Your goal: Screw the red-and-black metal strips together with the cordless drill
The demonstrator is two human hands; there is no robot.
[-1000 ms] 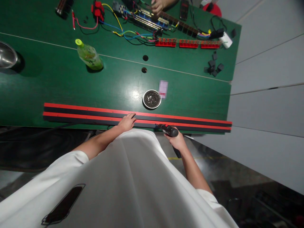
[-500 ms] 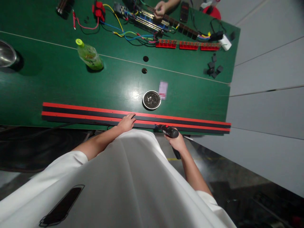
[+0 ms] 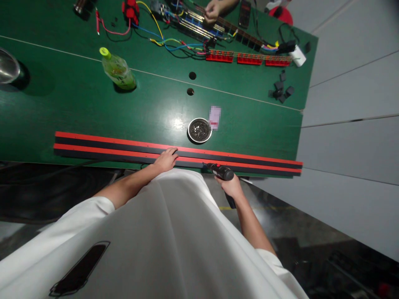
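Observation:
Two long red-and-black bars (image 3: 102,143) lie side by side along the table's near edge. My left hand (image 3: 166,160) rests on top of them left of the middle, its fingers laid apart across the surfaces. In my right hand (image 3: 232,187) is a black cordless screwdriver (image 3: 222,171), gripped by its handle, with the body lying nearly level. Its narrow tip points left and meets the nearer bar; whether a screw is under the tip is too small to tell. Just beyond the bars stands a round metal bowl (image 3: 199,141) with small dark and shiny pieces in it.
A green-capped bottle (image 3: 120,74) stands left of centre, with a metal bowl (image 3: 8,66) at the far left. Across the green table (image 3: 149,108), another person's hand (image 3: 212,11) is over a wired assembly (image 3: 199,27). Small black parts (image 3: 280,89) lie at right.
The view has shifted very slightly. My hands, the screwdriver and the bars keep the same places relative to each other.

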